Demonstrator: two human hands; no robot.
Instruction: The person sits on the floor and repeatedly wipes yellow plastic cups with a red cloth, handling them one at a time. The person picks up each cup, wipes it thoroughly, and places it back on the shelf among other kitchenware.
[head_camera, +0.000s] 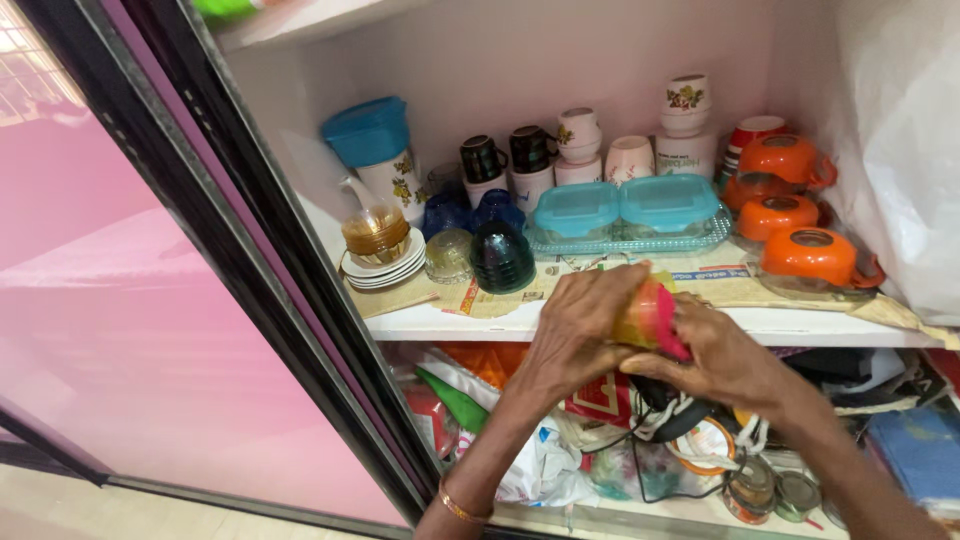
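Pink-lidded, the small yellow container (650, 318) sits in front of the shelf (520, 322) edge, left hand (580, 325) closed in a grip around its body, right hand (720, 360) gripping its lid end, both forearms angled up from below.

Single head view, looking down and forward, close to a cupboard shelf (560, 322), hands (640, 335) centre

Yellow jar (640, 318) with pink lid (672, 322), blue-lidded white jug (380, 150) with yellow floral print, orange-topped glass cups (815, 258), turquoise-lidded clear containers (622, 210), dark green glass bowl (501, 258), white cups (685, 100) with flower motifs, white plates (385, 270), pink sliding door (120, 330), gold bangle (462, 510)
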